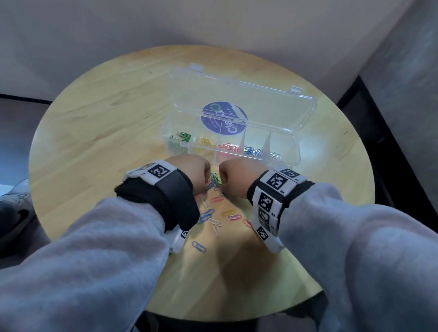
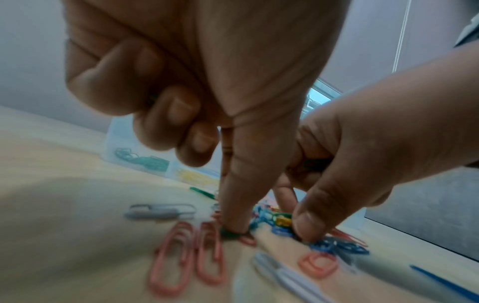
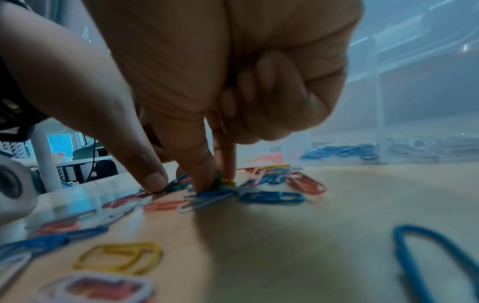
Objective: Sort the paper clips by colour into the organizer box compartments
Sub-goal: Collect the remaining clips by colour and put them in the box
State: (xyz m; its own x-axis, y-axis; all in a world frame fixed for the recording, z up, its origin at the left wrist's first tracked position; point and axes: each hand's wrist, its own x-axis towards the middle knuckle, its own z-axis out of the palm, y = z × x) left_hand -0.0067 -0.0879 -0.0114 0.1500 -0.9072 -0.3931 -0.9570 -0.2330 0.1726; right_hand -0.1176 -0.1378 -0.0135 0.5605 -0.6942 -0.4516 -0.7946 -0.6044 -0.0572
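Note:
The clear organizer box (image 1: 297,153) stands open on the round table (image 1: 90,136). Its compartments hold, left to right, green (image 1: 183,136), yellow, red, blue (image 1: 252,151) and white clips. Just in front of it lies a mixed pile of paper clips (image 1: 215,182), with both hands lowered into it side by side. My left hand (image 2: 233,229) pinches a green clip (image 2: 229,234) against the table with thumb and forefinger, the other fingers curled. My right hand (image 3: 216,182) pinches a green clip (image 3: 218,180) between thumb and forefinger; another green clip (image 2: 312,163) shows inside its curled fingers.
Loose clips, red (image 2: 181,256), blue (image 3: 272,197), yellow (image 3: 119,256) and white (image 2: 160,211), are scattered on the table from the pile towards me. The box's lid (image 1: 240,99) lies open behind it. A wall stands behind the table and dark floor to the right.

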